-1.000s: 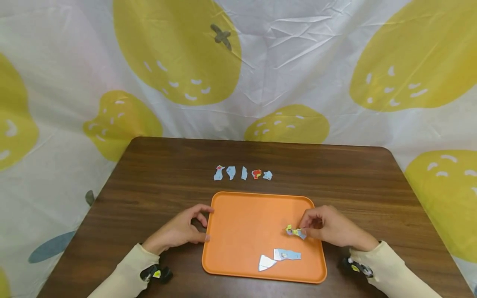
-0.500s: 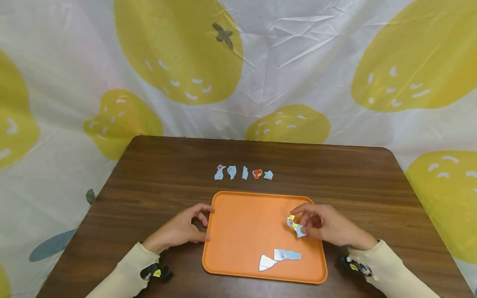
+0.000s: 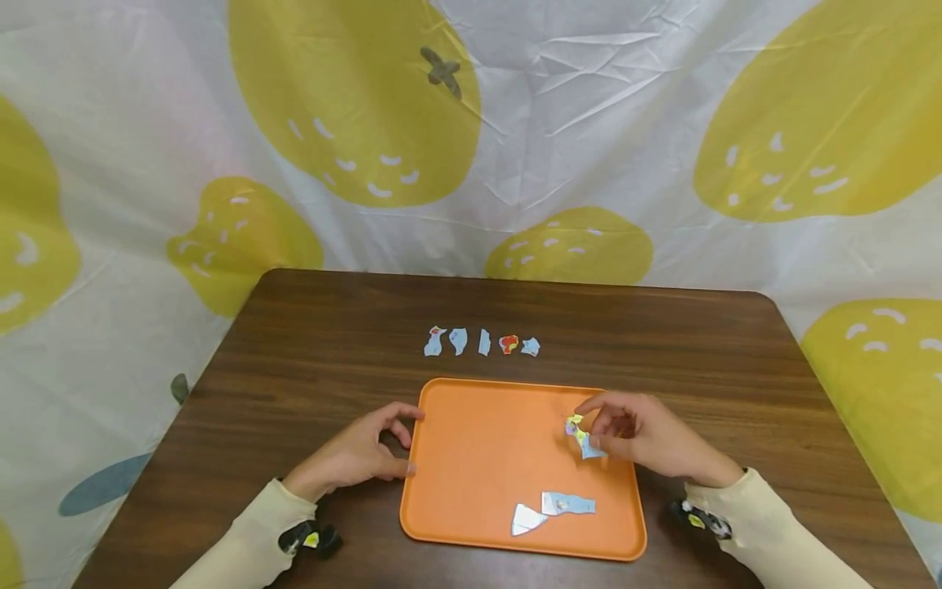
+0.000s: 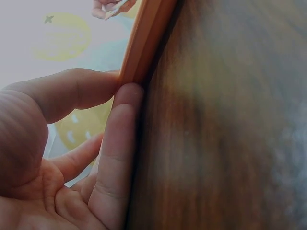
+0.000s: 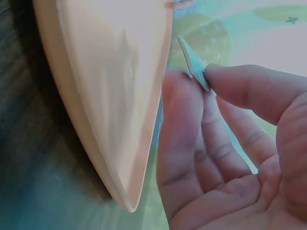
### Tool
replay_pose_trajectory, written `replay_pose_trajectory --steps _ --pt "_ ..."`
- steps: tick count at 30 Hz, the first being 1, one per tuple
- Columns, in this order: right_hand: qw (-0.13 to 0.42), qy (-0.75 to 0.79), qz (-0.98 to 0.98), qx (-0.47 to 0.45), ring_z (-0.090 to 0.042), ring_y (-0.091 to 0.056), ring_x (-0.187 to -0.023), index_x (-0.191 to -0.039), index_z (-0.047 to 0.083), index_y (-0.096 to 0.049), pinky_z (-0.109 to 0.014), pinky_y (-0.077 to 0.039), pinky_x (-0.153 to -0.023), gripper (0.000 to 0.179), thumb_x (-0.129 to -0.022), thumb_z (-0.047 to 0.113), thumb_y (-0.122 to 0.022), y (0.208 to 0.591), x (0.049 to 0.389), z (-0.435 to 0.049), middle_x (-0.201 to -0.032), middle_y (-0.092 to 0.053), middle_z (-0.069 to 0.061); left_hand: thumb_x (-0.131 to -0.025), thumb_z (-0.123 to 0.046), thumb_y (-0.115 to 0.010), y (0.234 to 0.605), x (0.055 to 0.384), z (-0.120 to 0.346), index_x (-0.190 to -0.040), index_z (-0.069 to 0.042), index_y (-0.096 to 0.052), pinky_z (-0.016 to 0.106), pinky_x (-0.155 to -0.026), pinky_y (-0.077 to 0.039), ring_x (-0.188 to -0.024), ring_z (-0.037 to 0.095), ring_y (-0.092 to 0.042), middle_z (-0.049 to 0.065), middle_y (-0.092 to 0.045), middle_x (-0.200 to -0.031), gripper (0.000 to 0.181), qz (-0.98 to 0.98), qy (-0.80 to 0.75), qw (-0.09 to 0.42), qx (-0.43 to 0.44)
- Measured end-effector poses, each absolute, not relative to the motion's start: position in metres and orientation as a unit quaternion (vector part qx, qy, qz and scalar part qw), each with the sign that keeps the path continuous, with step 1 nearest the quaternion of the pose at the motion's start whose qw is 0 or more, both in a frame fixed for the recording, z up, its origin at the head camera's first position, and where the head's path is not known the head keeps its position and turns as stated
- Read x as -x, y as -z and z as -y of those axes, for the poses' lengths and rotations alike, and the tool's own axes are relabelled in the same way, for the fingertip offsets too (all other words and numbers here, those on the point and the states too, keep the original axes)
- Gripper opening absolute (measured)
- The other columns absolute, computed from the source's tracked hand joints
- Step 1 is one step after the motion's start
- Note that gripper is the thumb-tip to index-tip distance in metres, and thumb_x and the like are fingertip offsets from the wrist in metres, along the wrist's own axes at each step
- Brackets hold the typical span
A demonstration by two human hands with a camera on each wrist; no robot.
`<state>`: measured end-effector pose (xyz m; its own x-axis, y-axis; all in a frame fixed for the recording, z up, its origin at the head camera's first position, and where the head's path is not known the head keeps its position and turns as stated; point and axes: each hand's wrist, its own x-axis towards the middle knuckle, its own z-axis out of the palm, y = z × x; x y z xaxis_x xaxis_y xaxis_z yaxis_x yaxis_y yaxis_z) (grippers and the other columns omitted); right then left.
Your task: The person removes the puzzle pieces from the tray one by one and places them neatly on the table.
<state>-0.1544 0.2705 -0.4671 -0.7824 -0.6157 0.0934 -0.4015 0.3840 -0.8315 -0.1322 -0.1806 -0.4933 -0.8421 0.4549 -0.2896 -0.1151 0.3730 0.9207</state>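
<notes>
In the head view my right hand (image 3: 643, 433) pinches an irregular puzzle piece (image 3: 577, 435), yellow, purple and light blue, over the right part of the orange tray (image 3: 478, 536). The right wrist view has the piece (image 5: 194, 64) edge-on between thumb and fingertip, thin with a pale edge. My left hand (image 3: 361, 452) is at the tray's left edge, thumb and index finger spread along it. Up close in the left wrist view, fingertips hold the tray's rim (image 4: 148, 38). Two pale pieces, a fan-shaped one (image 3: 527, 519) and a long light-blue one (image 3: 568, 503), lie at the tray's front.
Behind the tray, several small pieces lie in a row, among them a red-and-yellow piece (image 3: 509, 343) and a narrow light-blue piece (image 3: 483, 342). The dark wooden table (image 3: 331, 343) ends at a lemon-print curtain (image 3: 545, 131).
My right hand has turned the puzzle piece in its fingers and shifted it slightly away from me over the tray. My left hand and the other pieces stay in place.
</notes>
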Motion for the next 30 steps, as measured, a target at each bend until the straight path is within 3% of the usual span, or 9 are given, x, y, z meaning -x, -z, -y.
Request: replay_pose_trajectory --steps 4,13,30 --pt "0.11 0.47 -0.825 0.295 -0.008 -0.064 -0.067 -0.122 0.011 -0.071 -0.026 -0.053 -0.056 0.031 -0.093 0.001 -0.078 0.464 0.158 -0.27 -0.088 -0.074 -0.002 -0.082 -0.008 -0.09 0.495 0.132 0.181 -0.145 -0.014 -0.054 0.033 -0.064 -0.057 -0.067 0.019 -0.068 0.015 -0.058 -0.11 0.073 -0.786 -0.552 0.258 -0.108" --pt "0.13 0.517 -0.811 0.241 -0.025 -0.073 -0.073 -0.13 0.003 -0.067 -0.038 -0.064 -0.067 0.036 -0.095 -0.003 -0.074 0.462 0.174 -0.268 -0.094 -0.075 -0.014 -0.081 -0.006 -0.089 0.496 0.132 0.18 -0.144 -0.015 -0.055 0.033 -0.064 -0.058 -0.066 0.019 -0.068 0.015 -0.058 -0.109 0.072 -0.79 -0.548 0.253 -0.109" --pt "0.124 0.534 -0.817 0.179 -0.02 -0.073 -0.08 -0.133 0.006 -0.065 -0.038 -0.064 -0.073 0.038 -0.097 0.006 -0.076 0.455 0.201 -0.267 -0.099 -0.076 -0.018 -0.081 -0.006 -0.09 0.497 0.134 0.179 -0.144 -0.016 -0.056 0.033 -0.062 -0.058 -0.064 0.017 -0.066 0.015 -0.058 -0.11 0.072 -0.79 -0.549 0.254 -0.101"
